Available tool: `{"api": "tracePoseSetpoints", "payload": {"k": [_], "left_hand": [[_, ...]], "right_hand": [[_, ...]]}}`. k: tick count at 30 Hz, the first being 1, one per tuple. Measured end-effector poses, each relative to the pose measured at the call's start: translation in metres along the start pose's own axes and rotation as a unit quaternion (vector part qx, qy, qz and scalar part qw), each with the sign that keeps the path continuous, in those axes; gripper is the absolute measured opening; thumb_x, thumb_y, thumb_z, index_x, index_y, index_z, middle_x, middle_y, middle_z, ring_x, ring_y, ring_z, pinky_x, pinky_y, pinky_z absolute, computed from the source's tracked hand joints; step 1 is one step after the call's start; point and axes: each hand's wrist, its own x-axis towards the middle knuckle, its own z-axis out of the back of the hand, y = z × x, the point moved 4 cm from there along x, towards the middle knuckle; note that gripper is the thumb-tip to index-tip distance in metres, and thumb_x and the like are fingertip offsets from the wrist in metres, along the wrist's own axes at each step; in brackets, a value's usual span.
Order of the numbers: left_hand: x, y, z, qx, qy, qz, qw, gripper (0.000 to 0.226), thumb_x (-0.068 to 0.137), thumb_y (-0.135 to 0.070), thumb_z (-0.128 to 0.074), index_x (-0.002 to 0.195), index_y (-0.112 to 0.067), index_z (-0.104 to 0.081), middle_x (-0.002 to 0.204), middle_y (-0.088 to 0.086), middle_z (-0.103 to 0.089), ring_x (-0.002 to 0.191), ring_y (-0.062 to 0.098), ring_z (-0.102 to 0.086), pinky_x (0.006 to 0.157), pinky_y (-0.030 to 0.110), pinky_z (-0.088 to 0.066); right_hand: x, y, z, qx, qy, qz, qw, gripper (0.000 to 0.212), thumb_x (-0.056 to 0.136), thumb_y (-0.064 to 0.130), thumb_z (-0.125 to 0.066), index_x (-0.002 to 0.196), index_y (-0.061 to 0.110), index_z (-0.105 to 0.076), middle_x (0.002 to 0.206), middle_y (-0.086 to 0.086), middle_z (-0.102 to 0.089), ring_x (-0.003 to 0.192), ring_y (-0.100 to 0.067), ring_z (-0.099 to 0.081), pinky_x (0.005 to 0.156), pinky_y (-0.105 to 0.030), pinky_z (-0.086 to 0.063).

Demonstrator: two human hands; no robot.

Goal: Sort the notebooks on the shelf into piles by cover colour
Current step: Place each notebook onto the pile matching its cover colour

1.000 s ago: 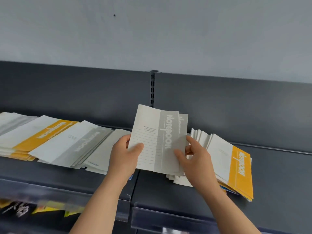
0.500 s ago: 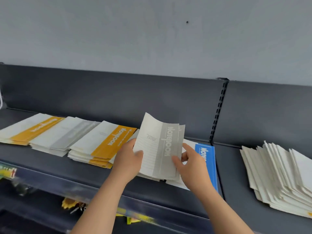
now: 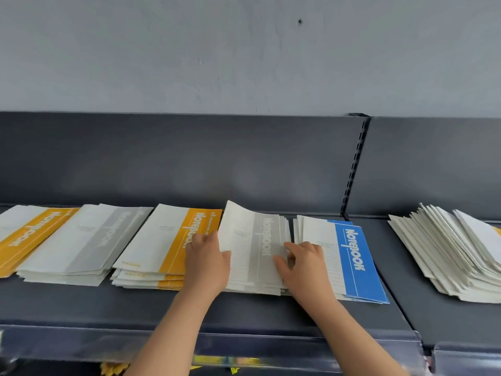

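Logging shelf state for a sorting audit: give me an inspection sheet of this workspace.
Surface: dark grey metal shelf, clear plastic front rail.
Job's things: centre pile of grey-banded white notebooks, top cover's far corner lifted; leftward an orange-banded pile, a second grey-banded pile, a second orange-banded pile far left; rightward a blue-banded pile; a fanned white stack in the next bay.
Clutter: blurred yellow items below the shelf.
Grippers: left hand grips the centre pile's left edge; right hand pinches its right edge.
Cables: nothing seen.
Surroundings: pale grey wall, slotted upright.
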Motion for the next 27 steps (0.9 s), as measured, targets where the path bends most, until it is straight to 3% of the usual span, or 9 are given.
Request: {"api": "tracePoseSetpoints", "payload": {"k": [4, 8, 12, 17, 23, 27], "left_hand": [[-0.004, -0.002, 0.003, 0.007, -0.013, -0.021, 1.000, 0.043, 0.098, -0.032, -0.047, 0.137, -0.015, -0.039, 0.137, 0.008, -0.038, 0.122, 0.022, -0.039, 0.098, 0.027, -0.039], [-0.005, -0.010, 0.015, -0.001, -0.055, -0.054, 0.997, 0.043, 0.098, -0.029, -0.045, 0.139, -0.015, -0.040, 0.141, 0.005, -0.038, 0.126, 0.021, -0.037, 0.100, 0.028, -0.039], [-0.008, -0.037, 0.025, -0.092, -0.090, -0.099, 0.987, 0.043, 0.098, -0.028, -0.045, 0.139, -0.016, -0.045, 0.142, 0.002, -0.043, 0.130, 0.020, -0.036, 0.104, 0.031, -0.037], [-0.015, -0.084, 0.012, -0.161, -0.079, -0.152, 0.972, 0.038, 0.096, -0.026, -0.048, 0.134, -0.018, -0.052, 0.137, 0.001, -0.051, 0.126, 0.017, -0.044, 0.100, 0.028, -0.040], [-0.024, -0.147, -0.021, -0.167, -0.061, -0.185, 0.967, 0.033, 0.096, -0.025, -0.049, 0.127, -0.017, -0.056, 0.127, 0.000, -0.057, 0.118, 0.018, -0.049, 0.098, 0.030, -0.041], [-0.036, -0.210, -0.049, -0.196, -0.038, -0.216, 0.956, 0.033, 0.095, -0.024, -0.049, 0.126, -0.016, -0.057, 0.122, -0.001, -0.058, 0.114, 0.018, -0.050, 0.097, 0.029, -0.040]], "right_hand": [[0.000, 0.003, 0.001, -0.004, 0.004, 0.012, 1.000, 0.031, 0.090, 0.032, -0.056, 0.110, 0.010, -0.064, 0.102, -0.002, -0.057, 0.101, -0.019, -0.043, 0.089, -0.029, -0.041], [0.001, 0.006, 0.017, 0.001, -0.021, 0.025, 0.999, 0.040, 0.092, 0.032, -0.054, 0.128, 0.015, -0.056, 0.127, 0.002, -0.052, 0.119, -0.016, -0.042, 0.099, -0.023, -0.034], [0.001, -0.005, 0.049, -0.022, -0.060, 0.028, 0.998, 0.041, 0.095, 0.035, -0.049, 0.132, 0.018, -0.053, 0.139, 0.005, -0.047, 0.131, -0.013, -0.037, 0.107, -0.024, -0.029], [0.000, -0.044, 0.098, -0.068, -0.099, 0.015, 0.993, 0.038, 0.095, 0.030, -0.050, 0.129, 0.014, -0.055, 0.136, 0.003, -0.051, 0.127, -0.016, -0.042, 0.103, -0.021, -0.028], [-0.001, -0.110, 0.153, -0.083, -0.138, -0.013, 0.987, 0.035, 0.091, 0.023, -0.057, 0.122, 0.007, -0.061, 0.129, -0.005, -0.058, 0.123, -0.023, -0.049, 0.109, -0.037, -0.034], [-0.002, -0.160, 0.192, -0.110, -0.142, -0.025, 0.983, 0.032, 0.092, 0.024, -0.056, 0.119, 0.010, -0.063, 0.126, -0.003, -0.061, 0.122, -0.020, -0.052, 0.114, -0.034, -0.024]]}}
